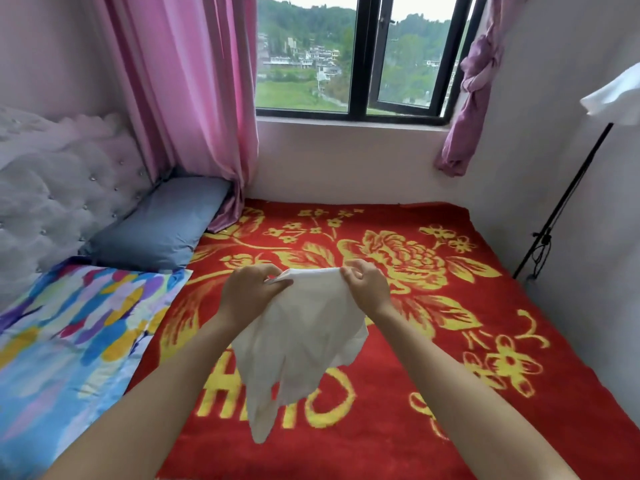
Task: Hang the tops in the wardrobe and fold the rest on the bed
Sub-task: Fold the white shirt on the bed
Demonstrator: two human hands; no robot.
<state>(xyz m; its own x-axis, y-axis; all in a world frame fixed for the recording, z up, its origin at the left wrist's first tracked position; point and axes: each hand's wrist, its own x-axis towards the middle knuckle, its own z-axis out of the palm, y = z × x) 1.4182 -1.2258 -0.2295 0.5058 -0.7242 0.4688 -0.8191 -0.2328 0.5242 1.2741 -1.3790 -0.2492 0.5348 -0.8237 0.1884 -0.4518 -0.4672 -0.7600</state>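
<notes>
Above the red blanket (433, 427), my left hand (249, 292) and right hand (367, 287) pinch the top edge of the white garment (304, 341), fingers (350, 271) curled; it hangs loose, patterned pillow (86, 323) well apart leftward.

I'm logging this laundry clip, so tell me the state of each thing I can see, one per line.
white garment: held up by its top edge, hanging crumpled, unfolded.
left hand: pinches the garment's top edge.
right hand: pinches the same edge.
red blanket: spread flat.
pink curtain: hanging loose.
purple curtain: knotted up.
blue pillow: lying by the headboard.
</notes>
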